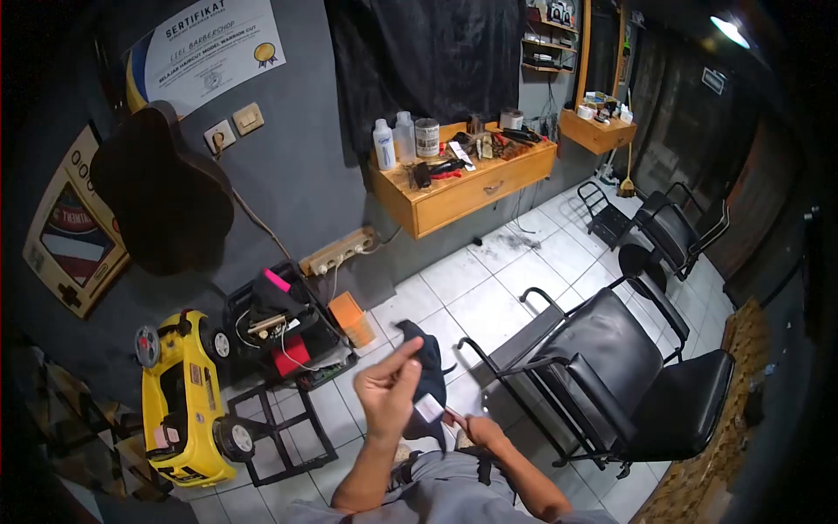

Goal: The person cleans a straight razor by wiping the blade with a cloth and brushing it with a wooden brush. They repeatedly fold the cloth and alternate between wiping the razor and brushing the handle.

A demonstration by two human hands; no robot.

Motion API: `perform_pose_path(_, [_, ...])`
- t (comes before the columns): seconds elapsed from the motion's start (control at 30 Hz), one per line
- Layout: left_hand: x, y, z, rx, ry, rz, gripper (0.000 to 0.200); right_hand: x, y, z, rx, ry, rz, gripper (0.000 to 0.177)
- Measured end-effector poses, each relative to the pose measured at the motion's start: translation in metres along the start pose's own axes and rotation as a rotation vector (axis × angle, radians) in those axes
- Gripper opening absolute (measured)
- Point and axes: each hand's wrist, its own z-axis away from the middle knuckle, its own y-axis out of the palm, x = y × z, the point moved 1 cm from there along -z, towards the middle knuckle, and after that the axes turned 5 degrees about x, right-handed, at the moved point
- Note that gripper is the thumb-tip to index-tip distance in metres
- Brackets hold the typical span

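My left hand (387,395) is raised in front of me, its thumb and forefinger pinched together at the edge of a black cloth item (429,362). The dark fabric hangs down past the hand, with a thin strap end sticking out on its right. Lower and to the right, my right hand (479,431) is closed around the handle of a small tool with a pale rectangular head (429,409). That head overlaps the lower part of the cloth; its exact kind I cannot tell.
A black barber chair (602,341) stands to the right. On the left are a yellow toy car (188,397), a black metal frame (284,437) and a black crate (327,371) of items. A wooden wall drawer (484,201) bears bottles and clippers. White tiles (476,301) cover the floor.
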Motion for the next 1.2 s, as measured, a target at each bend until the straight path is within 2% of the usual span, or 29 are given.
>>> perform_pose_path(0.07, [0.0,-0.018,-0.01,-0.022,0.116,-0.011,0.023,-0.067,0.048,-0.01,0.245,0.041,0.079,0.047])
perform_pose_path(0.13, [-0.003,-0.023,-0.019,-0.095,0.092,0.13,0.024,-0.094,0.058,0.009,0.215,0.059,0.067,0.049])
perform_pose_path(0.23, [0.001,-0.024,-0.025,-0.031,0.038,0.062,0.025,-0.095,0.047,0.006,0.19,0.272,-0.207,0.054])
perform_pose_path(0.27, [0.011,-0.023,-0.025,-0.011,0.029,0.025,0.028,-0.091,0.041,0.008,0.058,0.171,-0.396,0.051])
perform_pose_path(0.33, [0.009,-0.008,-0.018,0.034,-0.18,0.14,0.038,-0.066,0.016,0.005,-0.217,-0.043,-0.763,0.05])
perform_pose_path(0.4, [0.035,-0.008,-0.014,0.067,-0.436,0.281,0.032,0.022,-0.064,0.048,-0.181,-0.175,-1.258,0.045])
perform_pose_path(0.47, [0.063,-0.019,-0.011,0.245,-0.701,0.427,0.022,0.074,-0.112,0.081,-0.114,-0.255,-1.49,0.046])
perform_pose_path(0.5, [0.061,-0.011,-0.008,0.21,-0.682,0.328,0.019,0.086,-0.12,0.087,-0.08,-0.297,-1.606,0.046])
perform_pose_path(0.53, [0.06,-0.011,-0.007,0.252,-0.723,0.34,0.019,0.087,-0.117,0.085,-0.053,-0.358,-1.565,0.046])
perform_pose_path(0.6, [0.058,-0.003,-0.005,0.277,-0.58,0.233,0.021,0.094,-0.112,0.083,-0.002,-0.475,-1.481,0.047])
perform_pose_path(0.63, [0.045,0.006,-0.003,0.29,-0.546,0.24,0.023,0.11,-0.118,0.091,-0.096,-0.377,-1.319,0.047])
perform_pose_path(0.67, [0.042,0.004,-0.004,0.345,-0.53,0.212,0.023,0.111,-0.114,0.089,-0.123,-0.39,-1.238,0.046])
perform_pose_path(0.73, [0.035,-0.002,-0.009,0.449,-0.49,0.156,0.023,0.07,-0.072,0.046,-0.252,-0.38,-0.591,0.04])
perform_pose_path(0.83, [0.013,-0.002,-0.013,0.56,-0.31,0.081,0.018,0.008,-0.016,0.018,0.078,-0.159,-0.011,0.055])
perform_pose_path(0.87, [0.005,-0.002,-0.014,0.582,-0.255,0.066,0.016,-0.018,0.004,0.011,0.144,0.021,0.024,0.059])
perform_pose_path(0.9, [-0.003,-0.008,-0.016,0.642,-0.283,0.05,0.016,-0.044,0.026,0.008,0.209,0.203,0.059,0.063])
perform_pose_path(0.97, [-0.011,-0.012,-0.015,0.652,-0.232,0.037,0.017,-0.097,0.06,0.001,0.164,0.284,0.008,0.069])
perform_pose_path(1.0, [-0.013,-0.014,-0.014,0.66,-0.207,0.024,0.017,-0.1,0.057,-0.004,0.308,0.401,-0.096,0.068])
perform_pose_path(1.07, [-0.008,-0.014,-0.012,0.583,-0.222,-0.005,0.015,-0.093,0.038,0.011,0.042,0.225,-0.311,0.069])
perform_pose_path(1.17, [0.021,-0.018,-0.011,0.513,-0.304,-0.144,0.012,-0.017,-0.044,0.053,-0.012,0.114,-1.158,0.058])
perform_pose_path(1.2, [0.031,-0.019,-0.009,0.531,-0.266,-0.213,0.013,0.013,-0.065,0.062,-0.025,0.065,-1.485,0.05])
